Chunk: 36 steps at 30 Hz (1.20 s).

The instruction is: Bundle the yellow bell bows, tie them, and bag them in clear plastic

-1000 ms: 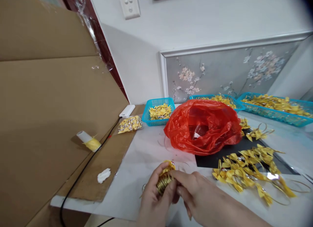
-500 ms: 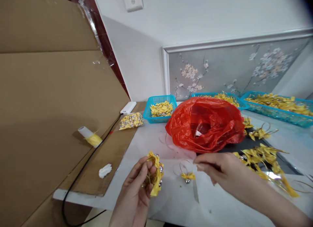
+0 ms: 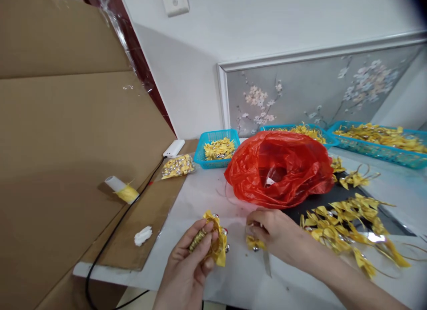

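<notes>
My left hand is closed around a bundle of gold wire rings with yellow bows and small bells, held just above the table's near edge. My right hand reaches down to the table a little to the right, its fingers pinched on a single gold ring with a yellow bow and bell lying on the white surface. Beside that ring lies what looks like a slim metal blade.
A crumpled red plastic bag sits behind the hands. A heap of yellow bow rings lies to the right on a black sheet. Blue baskets of yellow pieces line the wall. Cardboard leans at left, with a thread spool.
My right hand left the bundle, swung right, then came down onto the single ring on the table. My left hand kept the bundle and turned it slightly.
</notes>
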Available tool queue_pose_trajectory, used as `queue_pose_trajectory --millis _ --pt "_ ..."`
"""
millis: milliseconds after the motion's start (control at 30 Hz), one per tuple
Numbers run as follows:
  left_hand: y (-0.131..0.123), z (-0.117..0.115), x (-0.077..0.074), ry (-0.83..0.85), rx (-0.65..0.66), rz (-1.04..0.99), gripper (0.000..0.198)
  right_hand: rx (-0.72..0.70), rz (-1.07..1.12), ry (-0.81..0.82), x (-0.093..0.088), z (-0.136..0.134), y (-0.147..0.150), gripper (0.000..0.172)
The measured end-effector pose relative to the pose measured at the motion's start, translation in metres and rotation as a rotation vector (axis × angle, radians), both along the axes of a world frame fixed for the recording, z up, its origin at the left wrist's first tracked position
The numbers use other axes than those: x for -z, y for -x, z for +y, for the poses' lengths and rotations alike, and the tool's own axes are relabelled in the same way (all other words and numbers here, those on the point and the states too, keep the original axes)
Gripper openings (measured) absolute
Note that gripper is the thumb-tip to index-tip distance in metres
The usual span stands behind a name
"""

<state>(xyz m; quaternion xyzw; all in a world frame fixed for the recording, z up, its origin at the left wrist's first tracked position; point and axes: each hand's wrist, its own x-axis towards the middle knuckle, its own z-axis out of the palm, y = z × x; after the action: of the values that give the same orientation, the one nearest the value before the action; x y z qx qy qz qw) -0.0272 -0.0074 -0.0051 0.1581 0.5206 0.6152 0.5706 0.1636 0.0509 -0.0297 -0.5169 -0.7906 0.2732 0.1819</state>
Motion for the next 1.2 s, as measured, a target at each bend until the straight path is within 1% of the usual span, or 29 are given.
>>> queue_pose_trajectory --millis 67,133,200,233,267,333,400,500,600,700,767,933,1033,1133,1200 --pt "-0.003 0.001 0.0 0.022 -0.042 -0.011 0.028 -0.017 0.088 0.029 -0.008 -0.003 -0.006 0.022" --pt "-0.007 0.002 0.0 0.032 -0.048 -0.038 0.028 -0.023 0.258 0.136 -0.017 -0.005 -0.013 0.021" --pt "-0.011 0.002 0.001 0.023 -0.018 -0.078 0.025 -0.01 0.459 0.271 -0.026 -0.007 -0.016 0.021" --pt "-0.012 0.002 0.001 0.016 0.006 -0.096 0.023 0.004 0.533 0.307 -0.03 -0.009 -0.016 0.022" --pt "-0.014 0.002 0.002 0.009 0.032 -0.113 0.021 0.023 0.572 0.3 -0.033 -0.01 -0.014 0.022" --pt "-0.016 0.001 0.005 -0.002 0.093 -0.148 0.017 0.073 0.568 0.19 -0.035 -0.015 -0.007 0.02" --pt "-0.018 0.0 0.008 -0.006 0.155 -0.184 0.017 0.089 0.507 0.014 -0.031 -0.021 0.005 0.016" --pt "-0.022 -0.002 0.013 -0.022 0.215 -0.217 0.025 0.031 0.375 -0.253 -0.018 -0.031 0.023 0.018" --pt "-0.026 -0.004 0.014 -0.04 0.229 -0.236 0.026 -0.045 0.165 -0.466 -0.005 -0.04 0.031 0.019" --pt "-0.03 -0.005 0.012 -0.016 0.228 -0.252 0.024 -0.059 0.002 -0.608 -0.001 -0.046 0.03 0.034" --pt "-0.033 -0.005 0.01 -0.01 0.223 -0.251 0.024 -0.054 -0.021 -0.637 -0.001 -0.047 0.028 0.039" --pt "-0.034 -0.003 0.013 -0.019 0.224 -0.249 0.029 0.016 0.026 -0.541 0.0 -0.048 0.027 0.037" --pt "-0.03 -0.001 0.013 0.013 0.186 -0.259 0.033 -0.014 0.086 -0.554 -0.004 -0.05 0.025 0.037" --pt "-0.026 -0.001 0.006 0.032 0.109 -0.217 0.027 -0.04 0.256 -0.524 -0.01 -0.051 0.01 0.035" --pt "-0.026 -0.001 -0.002 0.06 0.056 -0.166 0.022 0.022 0.296 -0.528 -0.013 -0.048 -0.011 0.028"
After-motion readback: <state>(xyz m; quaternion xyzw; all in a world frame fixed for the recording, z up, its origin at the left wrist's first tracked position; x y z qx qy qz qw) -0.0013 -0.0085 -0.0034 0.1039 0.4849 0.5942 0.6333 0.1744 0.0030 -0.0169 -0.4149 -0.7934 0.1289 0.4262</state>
